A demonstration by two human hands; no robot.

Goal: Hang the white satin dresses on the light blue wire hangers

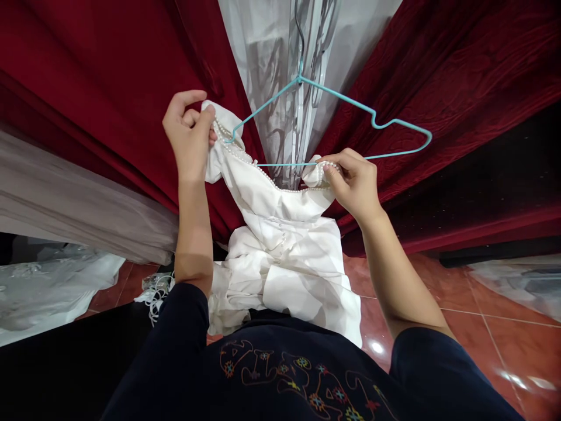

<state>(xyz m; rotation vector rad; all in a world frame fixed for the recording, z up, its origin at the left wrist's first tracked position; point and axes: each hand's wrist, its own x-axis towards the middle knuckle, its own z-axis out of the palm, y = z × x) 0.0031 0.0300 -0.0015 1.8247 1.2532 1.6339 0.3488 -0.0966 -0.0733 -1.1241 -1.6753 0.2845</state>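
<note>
Clamped on opposite sides of the white dress (280,234), left hand (189,133) and right hand (356,182) spread its beaded neckline (287,190), giving the blue hanger (300,79) room at its left end.

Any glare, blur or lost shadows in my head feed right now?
Head view: bright glare spots on the red tiled floor; head view: left hand, right hand and white dress look reasonably sharp, with soft shadows across the dress; head view: black surface at lower left nearly featureless; head view: edges look stretched, probably wide-angle.
</note>
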